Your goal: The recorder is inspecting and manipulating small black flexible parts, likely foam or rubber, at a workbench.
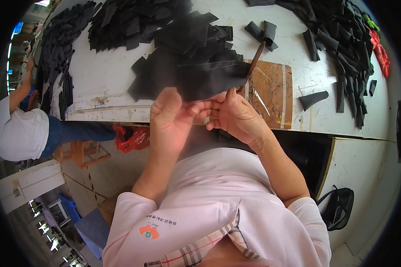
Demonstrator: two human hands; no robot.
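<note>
A black fabric piece [214, 75] with a pale stitched line is held up at the table's front edge. My left hand [168, 109] is closed on its lower left edge, thumb up and fingers curled. My right hand [243, 113] pinches the lower right end between thumb and fingers. A slim dark brown stick-like tool [255, 63] slants up beside my right fingertips; whether they grip it I cannot tell. Just behind the held piece rises a heap of black fabric pieces [182, 35]. A worn brown board [276, 91] lies on the table beyond my right hand.
More black pieces are piled on the white table [102, 84] at the far left [60, 42] and right [338, 49]. A co-worker [22, 127] sits at the left. A red plastic bag [131, 139] hangs below the table edge; a black bag [338, 207] is at the right.
</note>
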